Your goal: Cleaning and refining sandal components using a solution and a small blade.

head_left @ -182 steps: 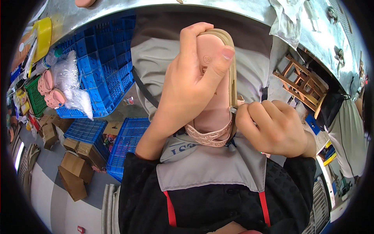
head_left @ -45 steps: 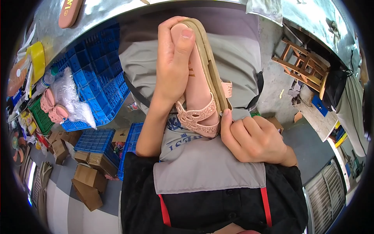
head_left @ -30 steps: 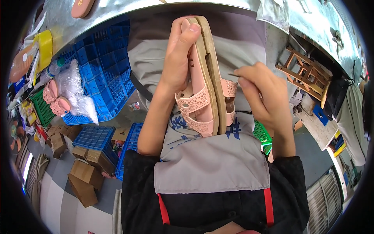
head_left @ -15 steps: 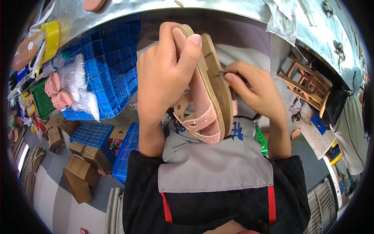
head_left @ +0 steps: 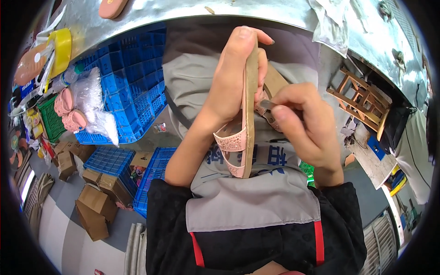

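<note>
- Here's the pink sandal [head_left: 250, 121], near the centre, edge-on, straps toward six o'clock.
- The left hand [head_left: 233, 73] grasps its twelve o'clock end; a firm hold there should steady the long edge.
- At three o'clock, the right hand [head_left: 307, 120] pinches a small metal piece [head_left: 266, 105]; contact, I can't tell! A light pinch, clear of the other hand, looks wise.
- Second sandal [head_left: 276, 82] at two o'clock, over the grey apron [head_left: 252, 213].

A shiny metal table [head_left: 174, 11] spans the top, a crumpled whitish sheet [head_left: 332, 30] hanging over its edge. At the left, a clear plastic bag [head_left: 91, 101] lies beside a big blue crate [head_left: 111, 82]; below, an open cardboard box [head_left: 94, 208] sits on the floor [head_left: 52, 224]. A wooden stool [head_left: 360, 98] is at the right.
</note>
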A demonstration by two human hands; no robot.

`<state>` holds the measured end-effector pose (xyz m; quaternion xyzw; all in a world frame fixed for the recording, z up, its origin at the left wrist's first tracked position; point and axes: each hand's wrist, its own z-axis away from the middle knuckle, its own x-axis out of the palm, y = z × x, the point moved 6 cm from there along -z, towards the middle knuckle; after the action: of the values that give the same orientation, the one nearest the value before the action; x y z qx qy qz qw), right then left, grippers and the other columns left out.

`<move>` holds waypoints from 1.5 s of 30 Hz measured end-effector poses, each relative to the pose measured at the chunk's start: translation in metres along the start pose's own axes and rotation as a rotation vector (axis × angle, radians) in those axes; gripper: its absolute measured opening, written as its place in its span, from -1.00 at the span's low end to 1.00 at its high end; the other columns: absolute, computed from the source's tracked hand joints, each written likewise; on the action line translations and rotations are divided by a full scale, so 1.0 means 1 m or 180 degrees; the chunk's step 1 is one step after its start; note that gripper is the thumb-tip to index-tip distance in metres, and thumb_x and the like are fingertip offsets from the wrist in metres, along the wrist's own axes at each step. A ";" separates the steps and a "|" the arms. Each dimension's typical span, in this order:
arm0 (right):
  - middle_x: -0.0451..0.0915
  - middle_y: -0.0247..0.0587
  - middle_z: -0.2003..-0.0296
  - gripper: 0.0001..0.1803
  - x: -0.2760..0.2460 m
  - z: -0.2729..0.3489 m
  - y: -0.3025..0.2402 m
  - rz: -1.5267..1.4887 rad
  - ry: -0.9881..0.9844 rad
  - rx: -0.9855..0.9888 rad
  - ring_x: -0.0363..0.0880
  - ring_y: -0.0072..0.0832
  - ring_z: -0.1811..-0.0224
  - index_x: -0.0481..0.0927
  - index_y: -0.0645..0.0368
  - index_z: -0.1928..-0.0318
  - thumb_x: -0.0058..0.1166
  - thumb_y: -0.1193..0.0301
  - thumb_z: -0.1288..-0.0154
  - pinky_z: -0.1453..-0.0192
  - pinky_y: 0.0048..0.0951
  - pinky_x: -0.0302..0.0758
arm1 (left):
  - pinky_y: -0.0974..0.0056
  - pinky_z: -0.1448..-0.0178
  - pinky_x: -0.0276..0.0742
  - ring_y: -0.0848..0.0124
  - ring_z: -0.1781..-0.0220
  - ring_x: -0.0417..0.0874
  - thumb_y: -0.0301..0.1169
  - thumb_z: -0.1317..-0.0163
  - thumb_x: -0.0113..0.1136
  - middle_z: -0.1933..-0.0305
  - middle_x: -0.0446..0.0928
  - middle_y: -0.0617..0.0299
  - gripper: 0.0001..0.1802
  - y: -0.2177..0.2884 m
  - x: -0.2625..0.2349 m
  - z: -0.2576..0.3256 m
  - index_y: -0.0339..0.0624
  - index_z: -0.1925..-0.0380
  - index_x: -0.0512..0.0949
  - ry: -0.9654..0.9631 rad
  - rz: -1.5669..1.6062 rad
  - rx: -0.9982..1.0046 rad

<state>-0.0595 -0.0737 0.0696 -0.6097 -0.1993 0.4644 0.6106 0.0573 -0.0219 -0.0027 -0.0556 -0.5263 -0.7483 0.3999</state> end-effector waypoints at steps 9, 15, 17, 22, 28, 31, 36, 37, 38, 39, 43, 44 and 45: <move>0.55 -0.12 0.47 -0.89 0.002 -0.006 0.014 0.0411 -0.0584 0.0144 0.55 -0.15 0.48 0.59 0.21 0.26 0.16 0.42 -0.37 0.40 -0.26 0.43 | 0.44 0.53 0.28 0.56 0.65 0.35 0.15 -0.58 -0.40 0.60 0.42 0.29 -0.33 -0.022 -0.014 -0.009 -0.23 0.05 0.48 0.0272 -0.0851 0.0038; 0.51 -0.11 0.53 -0.85 0.003 -0.012 0.030 -0.0147 -0.0901 0.0388 0.52 -0.19 0.51 0.56 0.24 0.27 0.14 0.40 -0.41 0.41 -0.29 0.41 | 0.30 0.05 0.46 0.38 0.17 0.54 0.18 -0.53 -0.25 0.00 0.52 0.02 -0.23 -0.005 -0.017 0.022 -0.20 -0.45 0.10 -0.0385 -0.0856 -0.0140; 0.50 -0.11 0.54 -0.84 0.009 -0.012 0.037 -0.0341 -0.1027 0.0448 0.51 -0.21 0.52 0.56 0.25 0.27 0.13 0.40 -0.42 0.41 -0.31 0.40 | 0.12 -0.32 0.42 0.14 -0.26 0.49 0.09 -0.39 0.17 -0.41 0.23 -0.07 0.15 -0.002 -0.023 0.033 -0.08 -0.60 -0.41 -0.1043 -0.0258 -0.0320; 0.54 -0.13 0.49 -0.85 0.013 -0.010 0.034 -0.0702 -0.0985 0.0776 0.52 -0.24 0.50 0.55 0.24 0.26 0.10 0.41 -0.44 0.37 -0.35 0.43 | 0.10 -0.40 0.37 0.15 -0.33 0.46 -0.30 -0.12 0.51 -0.42 0.25 -0.08 0.38 -0.014 -0.024 0.052 -0.07 -0.60 -0.46 -0.1545 -0.0499 -0.0580; 0.54 -0.11 0.48 -0.87 0.005 -0.008 0.026 -0.0482 -0.0967 0.0204 0.52 -0.24 0.50 0.56 0.25 0.27 0.07 0.44 -0.43 0.37 -0.35 0.43 | 0.16 -0.29 0.49 0.25 -0.20 0.58 -0.38 0.08 0.66 -0.31 0.39 -0.05 0.47 -0.026 -0.022 0.049 0.00 -0.62 -0.31 -0.1043 0.0131 -0.0596; 0.54 -0.09 0.47 -0.89 0.000 -0.006 0.030 -0.0218 -0.0929 0.0432 0.53 -0.20 0.49 0.57 0.24 0.23 0.06 0.46 -0.42 0.37 -0.34 0.43 | 0.18 -0.24 0.56 0.26 -0.21 0.58 -0.40 0.14 0.69 -0.28 0.43 -0.03 0.48 -0.034 -0.020 0.048 0.02 -0.62 -0.26 -0.0760 0.0150 -0.0682; 0.55 -0.07 0.44 -0.89 -0.001 -0.004 0.030 -0.0141 -0.1019 0.0364 0.56 -0.14 0.44 0.58 0.24 0.18 0.06 0.46 -0.42 0.34 -0.30 0.44 | 0.20 -0.22 0.60 0.25 -0.23 0.58 -0.44 0.15 0.69 -0.33 0.40 -0.08 0.47 -0.043 -0.018 0.050 0.04 -0.62 -0.24 -0.0789 0.0463 -0.0827; 0.56 -0.06 0.43 -0.89 0.000 -0.003 0.030 -0.0184 -0.1079 0.0410 0.56 -0.11 0.42 0.59 0.24 0.17 0.06 0.46 -0.42 0.33 -0.28 0.45 | 0.19 -0.23 0.59 0.24 -0.24 0.58 -0.44 0.14 0.68 -0.34 0.40 -0.08 0.46 -0.044 -0.018 0.050 0.04 -0.62 -0.23 -0.0853 0.0576 -0.0848; 0.56 -0.06 0.43 -0.89 0.000 -0.002 0.030 -0.0185 -0.1087 0.0412 0.56 -0.11 0.42 0.59 0.24 0.17 0.06 0.46 -0.42 0.33 -0.28 0.45 | 0.19 -0.23 0.59 0.24 -0.24 0.58 -0.44 0.14 0.68 -0.34 0.40 -0.08 0.46 -0.043 -0.019 0.050 0.04 -0.62 -0.23 -0.0847 0.0580 -0.0848; 0.56 -0.04 0.43 -0.89 0.001 -0.001 0.030 -0.0142 -0.1089 0.0371 0.57 -0.08 0.40 0.59 0.24 0.16 0.07 0.46 -0.42 0.32 -0.26 0.45 | 0.19 -0.26 0.56 0.24 -0.26 0.57 -0.43 0.13 0.68 -0.34 0.41 -0.09 0.46 -0.043 -0.021 0.051 0.00 -0.62 -0.23 -0.0847 0.0734 -0.0889; 0.55 -0.02 0.41 -0.89 -0.001 -0.003 0.027 0.0234 -0.1107 0.0272 0.58 -0.02 0.35 0.58 0.23 0.16 0.07 0.46 -0.40 0.31 -0.19 0.47 | 0.25 -0.31 0.51 0.26 -0.24 0.59 -0.35 0.26 0.76 -0.33 0.44 -0.12 0.54 -0.052 -0.023 0.051 -0.18 -0.60 -0.21 -0.0721 0.0983 -0.1251; 0.55 -0.02 0.41 -0.89 -0.002 -0.003 0.025 0.0238 -0.1103 0.0279 0.58 -0.02 0.35 0.58 0.23 0.16 0.07 0.46 -0.40 0.31 -0.19 0.47 | 0.25 -0.31 0.51 0.26 -0.24 0.59 -0.35 0.26 0.76 -0.33 0.44 -0.12 0.54 -0.055 -0.023 0.050 -0.18 -0.60 -0.21 -0.0727 0.0987 -0.1256; 0.54 -0.02 0.43 -0.90 -0.003 -0.002 0.024 0.0292 -0.1106 0.0288 0.57 -0.02 0.38 0.56 0.23 0.19 0.07 0.46 -0.39 0.33 -0.19 0.46 | 0.24 -0.31 0.52 0.26 -0.23 0.60 -0.37 0.26 0.76 -0.29 0.46 -0.10 0.49 -0.059 -0.025 0.051 -0.20 -0.58 -0.15 -0.0691 0.0846 -0.1218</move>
<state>-0.0668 -0.0814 0.0478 -0.5007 -0.2527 0.5986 0.5720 0.0184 0.0411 -0.0365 -0.2789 -0.4031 -0.7648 0.4181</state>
